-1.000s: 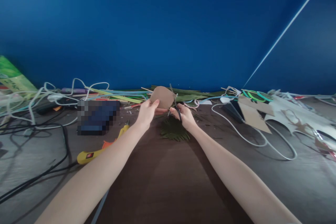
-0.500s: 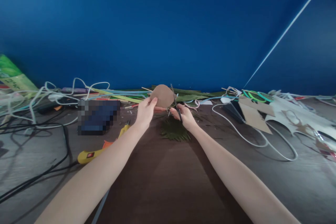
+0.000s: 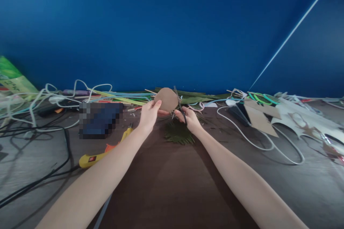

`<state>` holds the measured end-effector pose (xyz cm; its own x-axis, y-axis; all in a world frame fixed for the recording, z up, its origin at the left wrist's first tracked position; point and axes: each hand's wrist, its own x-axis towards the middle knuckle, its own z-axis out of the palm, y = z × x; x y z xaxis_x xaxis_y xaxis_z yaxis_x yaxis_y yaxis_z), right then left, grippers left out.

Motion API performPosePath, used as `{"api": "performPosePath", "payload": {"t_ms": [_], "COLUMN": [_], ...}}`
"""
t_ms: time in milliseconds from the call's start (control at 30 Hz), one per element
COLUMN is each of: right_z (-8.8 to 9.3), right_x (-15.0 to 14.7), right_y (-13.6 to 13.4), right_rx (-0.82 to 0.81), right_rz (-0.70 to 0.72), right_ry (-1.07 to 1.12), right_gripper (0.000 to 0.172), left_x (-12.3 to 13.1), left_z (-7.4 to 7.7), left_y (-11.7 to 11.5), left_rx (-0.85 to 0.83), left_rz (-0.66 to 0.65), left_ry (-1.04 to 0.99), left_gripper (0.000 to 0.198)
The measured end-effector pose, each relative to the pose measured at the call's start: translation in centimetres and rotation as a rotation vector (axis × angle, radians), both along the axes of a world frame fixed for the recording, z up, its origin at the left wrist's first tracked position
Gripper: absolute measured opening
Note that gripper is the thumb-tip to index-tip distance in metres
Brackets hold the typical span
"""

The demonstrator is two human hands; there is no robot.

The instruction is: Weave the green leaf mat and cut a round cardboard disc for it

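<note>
A round brown cardboard disc (image 3: 167, 99) is pinched between the thumb and fingers of my left hand (image 3: 149, 113). My right hand (image 3: 189, 118) grips a pair of dark scissors (image 3: 183, 113), whose blades point up along the disc's right edge. Whether the blades touch the cardboard I cannot tell. Beneath both hands a dark green fringed piece (image 3: 179, 133) lies on the brown table (image 3: 172, 186). The far fingers of my left hand are partly hidden behind the disc.
A yellow glue gun (image 3: 92, 159) lies left of my left forearm, near black cables (image 3: 68, 143) and a blurred-out dark device (image 3: 100, 120). Cardboard scraps (image 3: 260, 118) and a white cable (image 3: 258, 146) are on the right. Behind stands a blue panel (image 3: 172, 32).
The disc has turned or tilted slightly and its top edge sits a little lower. The scissors' blades lean slightly further left. Both hands stay in nearly the same place.
</note>
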<state>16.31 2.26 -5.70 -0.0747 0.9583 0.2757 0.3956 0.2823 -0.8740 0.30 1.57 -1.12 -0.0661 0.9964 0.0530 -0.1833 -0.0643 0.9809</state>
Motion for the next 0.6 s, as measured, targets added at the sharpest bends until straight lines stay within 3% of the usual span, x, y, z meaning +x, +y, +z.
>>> {"api": "performPosePath", "payload": {"t_ms": [233, 600], "right_z": [-0.08, -0.01], "right_x": [-0.02, 0.07], "right_y": [0.04, 0.0], "right_rx": [-0.002, -0.014], "right_rz": [-0.002, -0.006], "right_ry": [-0.021, -0.054], "right_gripper": [0.048, 0.046], "left_x": [-0.21, -0.67], "left_z": [-0.31, -0.84], "left_y": [0.53, 0.98], "left_rx": [-0.039, 0.008], "left_rz": [0.037, 0.051], "left_ry": [-0.043, -0.007], "left_gripper": [0.024, 0.016]}}
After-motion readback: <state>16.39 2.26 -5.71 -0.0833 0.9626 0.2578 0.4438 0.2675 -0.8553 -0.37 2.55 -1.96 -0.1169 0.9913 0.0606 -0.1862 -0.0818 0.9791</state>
